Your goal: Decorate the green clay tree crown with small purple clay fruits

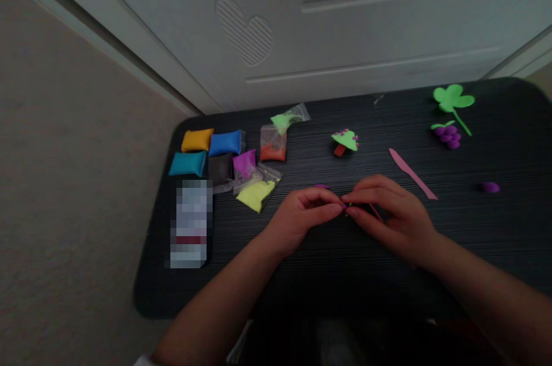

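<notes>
Over the dark table, my left hand [299, 216] and my right hand [394, 214] meet fingertip to fingertip. Both pinch a tiny purple clay piece [344, 205] with yellow bits; the fingers cover most of it. A thin reddish stick [376, 212] shows beneath my right fingers, and I cannot tell whether it is held. Behind my left fingers lies another bit of purple clay [321, 186], partly hidden. Beyond the hands stands a clay mushroom [345, 141] with a green cap, purple dots and a red stem. A pink plastic knife [413, 174] lies beyond my right hand.
Bags of coloured clay, including blue [225, 143], orange-red [273, 150] and yellow [256, 193], sit at the left. Nearer is a blurred phone-like object [190, 225]. At right are a green clay leaf shape [452, 99], purple clay grapes [448, 136] and a purple lump [490, 187].
</notes>
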A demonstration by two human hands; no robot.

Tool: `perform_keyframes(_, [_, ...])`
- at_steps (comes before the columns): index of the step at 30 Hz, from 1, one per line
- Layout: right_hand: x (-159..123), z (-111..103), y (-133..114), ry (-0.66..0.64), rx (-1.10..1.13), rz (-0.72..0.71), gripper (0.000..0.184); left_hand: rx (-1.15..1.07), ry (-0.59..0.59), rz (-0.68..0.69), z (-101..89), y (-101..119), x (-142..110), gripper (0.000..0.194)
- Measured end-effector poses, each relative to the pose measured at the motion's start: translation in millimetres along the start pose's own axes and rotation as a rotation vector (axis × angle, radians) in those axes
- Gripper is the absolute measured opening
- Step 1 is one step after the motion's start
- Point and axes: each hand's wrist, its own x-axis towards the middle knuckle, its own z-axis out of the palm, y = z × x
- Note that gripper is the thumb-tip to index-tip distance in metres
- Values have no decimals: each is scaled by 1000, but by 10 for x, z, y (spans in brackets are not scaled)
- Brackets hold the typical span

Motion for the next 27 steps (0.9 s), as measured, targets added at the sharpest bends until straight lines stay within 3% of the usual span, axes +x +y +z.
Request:
perform_keyframes(9, [-5, 28, 36, -6, -69, -31, 21, 246, 31, 101, -6, 28, 8, 9])
perform_keyframes(19, [12, -19, 52, 86, -145, 42, 13, -160, -63, 26, 24, 32, 23, 28])
perform_keyframes(23, [40, -44, 109, 86, -195, 90, 13, -136, 74, 138, -17, 69, 38, 26])
perform_keyframes(27, [92, -55, 265, -68, -279, 155, 13, -144, 215, 261, -80, 98, 61, 24])
